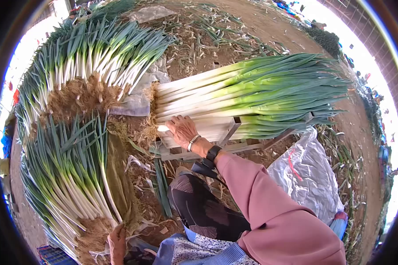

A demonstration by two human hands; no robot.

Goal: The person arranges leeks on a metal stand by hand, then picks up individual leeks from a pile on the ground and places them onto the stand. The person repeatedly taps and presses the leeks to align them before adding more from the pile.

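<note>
My right hand (183, 130) lies over the white stalks at the root end of a large leek bundle (216, 95), its fingers spread and bent a little. The bundle rests sideways on a low metal rack (181, 156), roots to the left and green leaves to the right. At the lower left, my left hand (116, 244) is closed at the root end of a single leek (109, 194). That leek lies along the right edge of a loose leek pile (70, 185). Part of the left hand's grip is hidden from view.
Another leek pile (106, 48) spreads across the upper left, with brown roots towards me. A silvery plastic sheet (311, 172) lies to the right of the rack. Leaf scraps (208, 31) litter the dirt floor. My knee (199, 207) is close below the rack.
</note>
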